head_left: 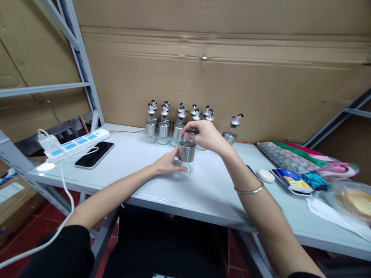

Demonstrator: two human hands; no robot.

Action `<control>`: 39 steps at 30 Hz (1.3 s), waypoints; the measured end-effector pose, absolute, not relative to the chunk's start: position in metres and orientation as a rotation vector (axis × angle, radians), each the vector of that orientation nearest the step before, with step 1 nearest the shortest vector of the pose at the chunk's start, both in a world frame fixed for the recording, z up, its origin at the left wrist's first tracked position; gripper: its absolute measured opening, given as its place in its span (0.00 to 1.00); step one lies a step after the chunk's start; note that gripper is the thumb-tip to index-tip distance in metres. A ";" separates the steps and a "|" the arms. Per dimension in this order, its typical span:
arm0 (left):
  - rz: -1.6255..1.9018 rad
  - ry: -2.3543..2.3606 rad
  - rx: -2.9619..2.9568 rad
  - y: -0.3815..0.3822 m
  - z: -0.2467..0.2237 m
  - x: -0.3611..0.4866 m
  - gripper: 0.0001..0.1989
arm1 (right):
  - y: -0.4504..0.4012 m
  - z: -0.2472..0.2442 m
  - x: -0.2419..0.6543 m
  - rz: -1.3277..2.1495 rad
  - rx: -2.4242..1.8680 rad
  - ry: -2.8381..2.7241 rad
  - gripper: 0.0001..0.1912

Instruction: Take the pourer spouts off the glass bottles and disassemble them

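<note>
In front of me stands a small glass oil bottle (187, 151) with a brushed steel sleeve round its upper body. My left hand (167, 163) is closed about its lower left side, with the thumb in front of the clear base. Over the bottle's neck, my right hand (205, 134) has its fingers closed round a pour spout, whose black tip (192, 132) pokes out to the left. The rest of the spout is hidden by the fingers. Behind my hands, several matching bottles (163, 131) with silver and black spouts stand in rows.
Another bottle (230, 137) stands apart at the back right. On the left lie a phone (94, 154) and a white power strip (79, 143) with a trailing cable. A white round case (265, 175), small packets (293, 180) and bagged food (359, 202) are on the right.
</note>
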State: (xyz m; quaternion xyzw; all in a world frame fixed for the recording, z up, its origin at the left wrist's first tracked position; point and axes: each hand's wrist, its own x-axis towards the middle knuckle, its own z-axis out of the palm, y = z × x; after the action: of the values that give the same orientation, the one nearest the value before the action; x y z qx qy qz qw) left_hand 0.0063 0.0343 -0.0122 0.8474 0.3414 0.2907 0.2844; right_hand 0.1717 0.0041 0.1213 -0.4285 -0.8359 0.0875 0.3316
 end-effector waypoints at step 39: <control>0.741 0.888 2.456 0.028 -0.008 0.008 0.25 | 0.022 0.112 0.170 0.035 -0.950 -2.008 0.23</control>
State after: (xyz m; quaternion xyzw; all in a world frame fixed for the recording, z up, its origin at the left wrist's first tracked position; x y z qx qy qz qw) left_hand 0.0082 0.0283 -0.0076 0.8841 0.3197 0.2668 0.2120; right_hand 0.1702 0.0219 0.1120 -0.3832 -0.8100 0.0142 0.4437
